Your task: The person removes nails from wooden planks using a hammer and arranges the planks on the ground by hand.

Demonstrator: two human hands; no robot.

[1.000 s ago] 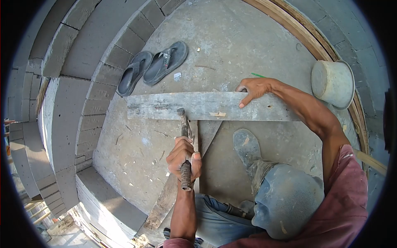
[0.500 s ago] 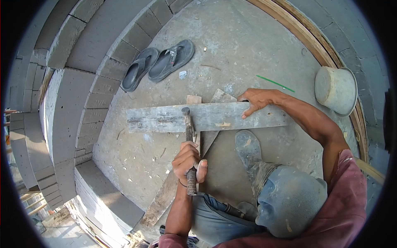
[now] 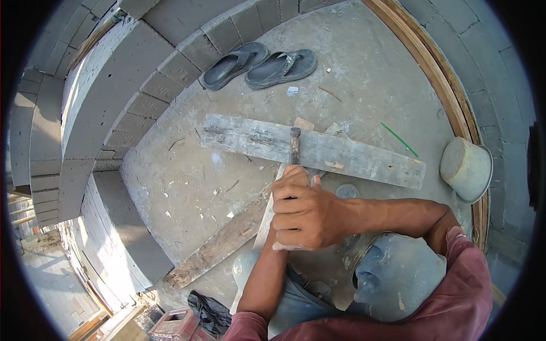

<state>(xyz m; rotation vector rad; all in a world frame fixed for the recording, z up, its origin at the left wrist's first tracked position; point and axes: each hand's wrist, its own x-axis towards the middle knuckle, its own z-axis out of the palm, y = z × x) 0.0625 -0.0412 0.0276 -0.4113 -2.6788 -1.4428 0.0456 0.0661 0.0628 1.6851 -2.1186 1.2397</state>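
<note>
A hammer [image 3: 294, 149] has its head over the middle of a grey, weathered wooden plank [image 3: 364, 154]. Its handle runs down into my closed left hand [image 3: 290, 175], which is mostly hidden. My right hand [image 3: 315, 215] is wrapped over the left one, with its fingers folded to the near side. I cannot tell whether the claw is hooked on anything. The plank lies slanted across other boards, among them a long rough board [image 3: 222, 245] on the floor and a narrow pale strip under my left forearm.
Dark flip-flops [image 3: 281, 69] lie by the low block wall [image 3: 145, 105]. A whitish bucket [image 3: 467, 167] is tipped over at right, against timber edging [image 3: 441, 68]. A green stick [image 3: 400, 140] and debris lie on the concrete. A red box [image 3: 176, 325] and black bag [image 3: 211, 312] sit lower left.
My right hand has left the plank and now grips over my left hand on the hammer. The plank appears turned, its right end lower. The whole view has shifted too.
</note>
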